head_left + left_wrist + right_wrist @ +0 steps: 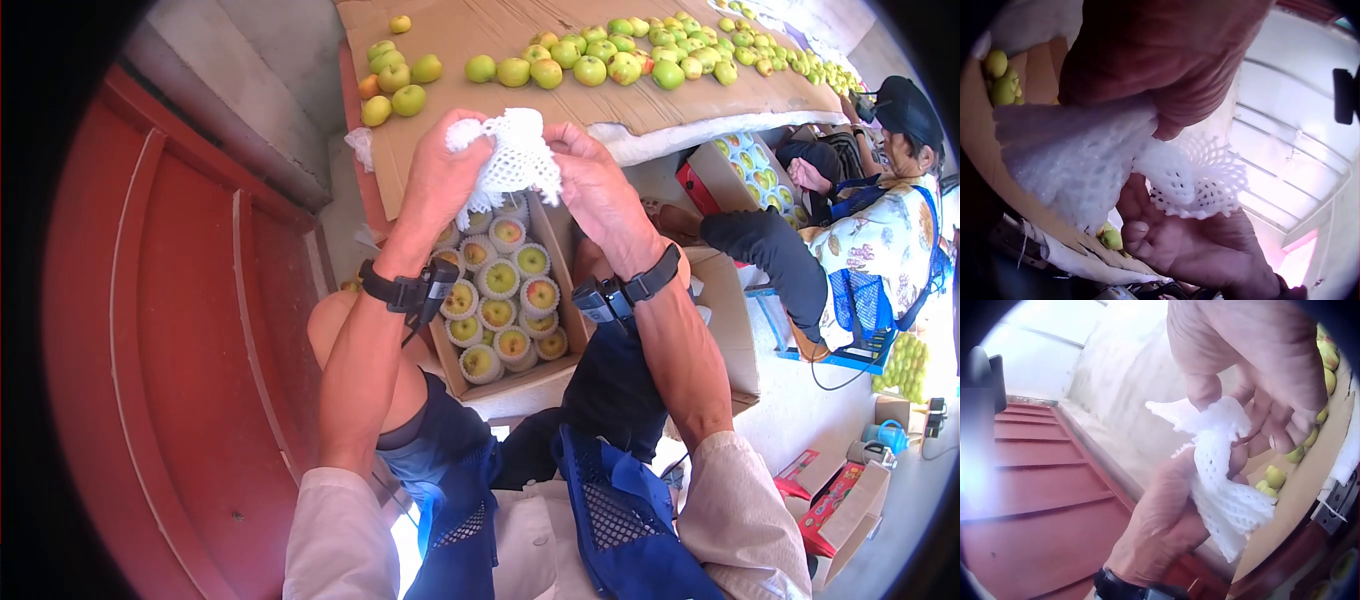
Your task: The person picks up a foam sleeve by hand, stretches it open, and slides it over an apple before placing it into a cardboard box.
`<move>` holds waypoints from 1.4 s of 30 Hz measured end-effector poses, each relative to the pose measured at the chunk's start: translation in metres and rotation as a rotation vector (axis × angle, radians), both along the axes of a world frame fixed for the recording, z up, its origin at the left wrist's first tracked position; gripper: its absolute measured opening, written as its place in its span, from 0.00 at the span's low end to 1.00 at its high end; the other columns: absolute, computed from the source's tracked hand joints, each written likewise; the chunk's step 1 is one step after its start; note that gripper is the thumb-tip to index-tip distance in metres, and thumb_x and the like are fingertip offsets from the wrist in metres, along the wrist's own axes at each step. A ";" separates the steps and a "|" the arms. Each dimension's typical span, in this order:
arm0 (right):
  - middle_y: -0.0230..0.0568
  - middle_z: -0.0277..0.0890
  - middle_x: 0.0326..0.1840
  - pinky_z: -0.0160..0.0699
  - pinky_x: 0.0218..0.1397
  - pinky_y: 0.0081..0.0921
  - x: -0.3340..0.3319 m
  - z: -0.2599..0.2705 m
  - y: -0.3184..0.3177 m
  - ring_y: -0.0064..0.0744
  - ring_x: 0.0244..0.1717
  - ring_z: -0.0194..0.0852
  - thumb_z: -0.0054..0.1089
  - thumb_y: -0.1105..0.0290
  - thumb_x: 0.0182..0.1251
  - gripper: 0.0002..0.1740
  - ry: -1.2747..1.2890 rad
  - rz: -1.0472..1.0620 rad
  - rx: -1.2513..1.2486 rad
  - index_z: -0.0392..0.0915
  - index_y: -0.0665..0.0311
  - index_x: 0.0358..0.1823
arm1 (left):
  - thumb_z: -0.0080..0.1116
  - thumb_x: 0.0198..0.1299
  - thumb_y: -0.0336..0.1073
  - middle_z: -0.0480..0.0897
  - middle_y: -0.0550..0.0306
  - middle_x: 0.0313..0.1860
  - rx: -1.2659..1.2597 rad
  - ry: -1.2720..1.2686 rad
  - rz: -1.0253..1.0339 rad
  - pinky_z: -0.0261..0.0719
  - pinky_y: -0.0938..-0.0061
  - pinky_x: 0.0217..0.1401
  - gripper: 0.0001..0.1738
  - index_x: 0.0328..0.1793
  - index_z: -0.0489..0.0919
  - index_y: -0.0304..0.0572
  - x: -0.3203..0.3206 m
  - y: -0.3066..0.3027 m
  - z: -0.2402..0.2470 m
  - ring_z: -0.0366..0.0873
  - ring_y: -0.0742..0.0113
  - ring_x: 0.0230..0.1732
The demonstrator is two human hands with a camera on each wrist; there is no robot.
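Note:
White foam fruit nets (pixel 515 150) hang bunched between my two hands, above a box of apples. My left hand (pixel 447 175) grips the bunch from the left, and its fingers are curled round the gathered mesh. From the other side my right hand (pixel 598 190) pinches the net's edge between thumb and fingers. In the right wrist view the foam net (pixel 1213 462) is squeezed at its middle and flares at both ends. The left wrist view shows an open, lattice-like end of netting (pixel 1210 181) against my right palm.
Below my hands, sleeved apples (pixel 500 280) fill a cardboard box between my knees. Loose apples (pixel 590 70) lie on a cardboard-covered table (pixel 450 110) ahead. A red door (pixel 200 330) stands at left. Another person (pixel 870 230) sits at right near a second apple box (pixel 715 185).

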State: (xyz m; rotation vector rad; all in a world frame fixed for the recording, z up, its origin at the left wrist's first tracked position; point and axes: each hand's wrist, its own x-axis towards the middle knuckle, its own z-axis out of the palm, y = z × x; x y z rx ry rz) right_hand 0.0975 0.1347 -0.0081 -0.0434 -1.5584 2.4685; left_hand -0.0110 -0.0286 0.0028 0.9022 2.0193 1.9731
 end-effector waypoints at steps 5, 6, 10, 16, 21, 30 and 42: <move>0.40 0.83 0.52 0.80 0.47 0.28 0.006 0.011 0.007 0.27 0.48 0.81 0.60 0.62 0.75 0.19 -0.032 0.117 -0.302 0.76 0.66 0.59 | 0.59 0.63 0.27 0.79 0.65 0.36 -0.008 0.043 0.005 0.75 0.80 0.39 0.10 0.50 0.79 0.36 -0.002 -0.003 0.000 0.73 0.79 0.36; 0.40 0.83 0.52 0.80 0.47 0.28 0.007 0.014 0.007 0.27 0.48 0.81 0.60 0.62 0.75 0.19 -0.031 0.112 -0.303 0.76 0.66 0.59 | 0.58 0.63 0.26 0.79 0.65 0.36 -0.034 0.087 0.007 0.74 0.80 0.39 0.10 0.50 0.79 0.37 0.001 -0.004 0.004 0.73 0.80 0.37; 0.39 0.83 0.51 0.81 0.49 0.28 0.011 0.029 0.003 0.28 0.50 0.82 0.61 0.58 0.76 0.19 -0.170 0.112 -0.447 0.79 0.65 0.57 | 0.58 0.63 0.25 0.78 0.67 0.37 -0.022 0.072 -0.085 0.73 0.81 0.39 0.09 0.50 0.78 0.39 0.010 -0.007 0.012 0.72 0.81 0.37; 0.40 0.84 0.50 0.84 0.55 0.28 0.000 0.002 0.017 0.30 0.50 0.84 0.67 0.66 0.72 0.17 -0.091 0.266 -0.456 0.79 0.65 0.57 | 0.57 0.63 0.23 0.76 0.68 0.37 -0.016 0.110 -0.193 0.72 0.83 0.38 0.10 0.50 0.78 0.39 0.010 -0.011 0.013 0.71 0.82 0.37; 0.41 0.83 0.51 0.83 0.58 0.29 0.013 0.023 0.009 0.32 0.51 0.85 0.69 0.74 0.67 0.19 -0.071 0.197 -0.353 0.77 0.69 0.57 | 0.56 0.63 0.22 0.77 0.68 0.38 -0.050 0.102 -0.224 0.74 0.82 0.40 0.10 0.50 0.78 0.38 0.006 -0.013 0.013 0.72 0.82 0.39; 0.37 0.83 0.46 0.81 0.49 0.25 0.009 0.004 0.028 0.28 0.45 0.83 0.66 0.79 0.65 0.12 0.077 0.088 -0.180 0.80 0.62 0.49 | 0.58 0.65 0.25 0.80 0.67 0.42 -0.100 0.024 -0.163 0.77 0.81 0.48 0.10 0.51 0.78 0.38 -0.005 -0.020 0.014 0.76 0.81 0.44; 0.41 0.84 0.45 0.79 0.52 0.31 -0.003 0.013 0.014 0.32 0.50 0.81 0.68 0.69 0.65 0.16 0.041 -0.586 0.483 0.83 0.68 0.52 | 0.59 0.63 0.24 0.83 0.61 0.40 -0.328 0.347 0.016 0.78 0.76 0.50 0.11 0.51 0.79 0.41 -0.001 -0.023 0.017 0.79 0.75 0.43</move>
